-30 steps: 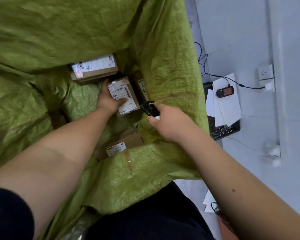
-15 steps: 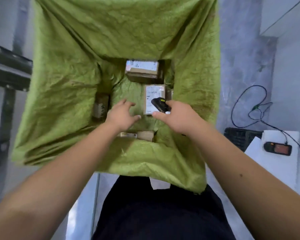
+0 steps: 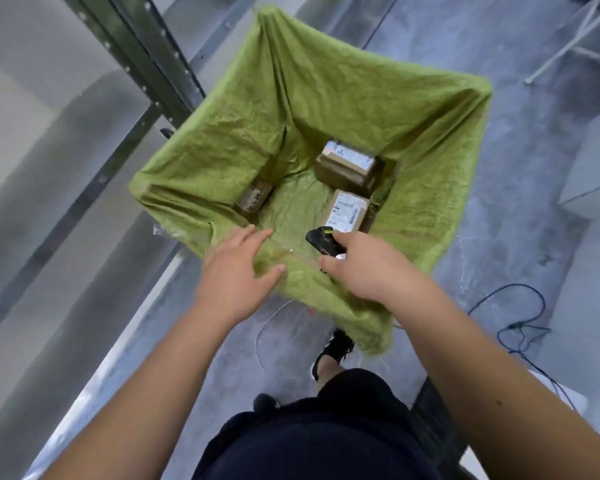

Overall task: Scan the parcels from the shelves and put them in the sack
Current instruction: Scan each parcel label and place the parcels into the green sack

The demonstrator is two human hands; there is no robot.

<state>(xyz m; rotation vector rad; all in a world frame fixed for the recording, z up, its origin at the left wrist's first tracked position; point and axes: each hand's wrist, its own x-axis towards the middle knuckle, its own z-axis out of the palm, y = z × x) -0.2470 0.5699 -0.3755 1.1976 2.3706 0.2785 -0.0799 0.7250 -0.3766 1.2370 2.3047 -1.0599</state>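
Below hands, green sack (image 3: 326,98) is held wide open: soft woven cloth, judged limp, best taken at rim. Cardboard parcels are lying at sack bottom: far one (image 3: 347,164), labelled one (image 3: 347,211), small one (image 3: 253,200) by left wall. Judged stiff, light; to be gripped across short sides. Left hand (image 3: 238,271) relaxed, fingers spread over near rim. Right hand (image 3: 364,268) clenched round black scanner (image 3: 321,239).

Three parcels lie in the sack (image 3: 326,98): one (image 3: 347,164) at the far side, one (image 3: 347,211) just before it, one (image 3: 253,199) at the left wall. Shelving (image 3: 142,57) stands left of the sack; a cable (image 3: 520,327) lies to its right.
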